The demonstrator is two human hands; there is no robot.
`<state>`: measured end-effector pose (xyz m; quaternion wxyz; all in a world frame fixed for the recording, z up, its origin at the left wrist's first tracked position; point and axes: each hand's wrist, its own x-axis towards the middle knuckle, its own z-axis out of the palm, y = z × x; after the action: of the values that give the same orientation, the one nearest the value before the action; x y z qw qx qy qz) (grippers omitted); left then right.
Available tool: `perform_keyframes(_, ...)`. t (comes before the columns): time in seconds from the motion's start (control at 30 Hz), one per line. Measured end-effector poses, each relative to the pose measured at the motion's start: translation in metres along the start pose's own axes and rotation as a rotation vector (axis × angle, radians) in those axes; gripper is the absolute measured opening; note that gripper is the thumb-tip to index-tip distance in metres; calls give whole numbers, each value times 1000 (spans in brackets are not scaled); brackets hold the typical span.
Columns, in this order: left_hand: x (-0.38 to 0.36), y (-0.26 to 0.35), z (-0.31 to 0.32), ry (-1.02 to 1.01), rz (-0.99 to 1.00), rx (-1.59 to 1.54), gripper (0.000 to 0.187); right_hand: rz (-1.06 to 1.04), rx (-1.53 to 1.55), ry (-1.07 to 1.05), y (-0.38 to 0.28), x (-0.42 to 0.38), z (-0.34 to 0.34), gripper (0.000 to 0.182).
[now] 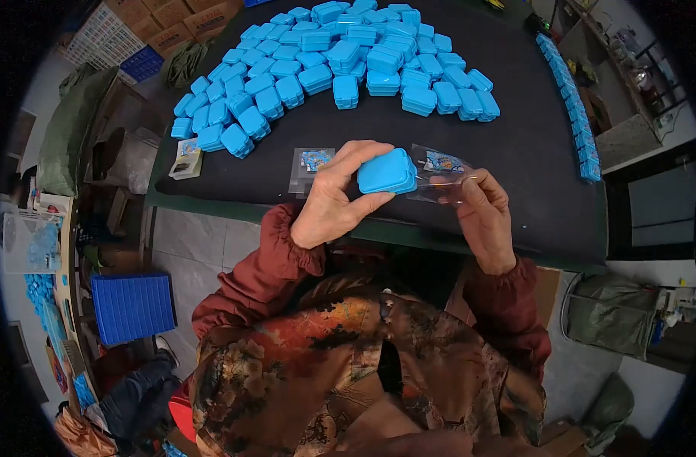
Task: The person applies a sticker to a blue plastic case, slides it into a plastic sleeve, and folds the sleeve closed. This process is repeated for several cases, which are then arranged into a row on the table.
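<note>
My left hand [329, 202] grips a small light-blue plastic box [383, 172] between thumb and fingers, just above the near side of the black table [264, 174]. To its right, my right hand [487, 217] pinches the edge of a clear plastic bag [441, 163] with a colourful print. The bag's left end comes right up to the box's right side. Behind my left hand lies another clear bag [313, 161] with a similar print, partly covered by the fingers.
A broad pile of light-blue boxes [313, 42] covers the table's far side. A row of printed boxes [572, 107] lines the right edge. A small pale container with cards [185, 161] sits at the left. On the floor stands a blue crate [133, 307], near another person's leg [138, 392].
</note>
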<state>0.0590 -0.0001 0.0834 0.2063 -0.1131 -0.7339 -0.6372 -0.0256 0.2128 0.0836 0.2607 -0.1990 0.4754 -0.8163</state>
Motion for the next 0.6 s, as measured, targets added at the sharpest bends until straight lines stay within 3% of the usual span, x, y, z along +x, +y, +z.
perform_keyframes(0.6,-7,-5,3,-35,71,180,50,-24,-26,-36,15,-2,-9,13)
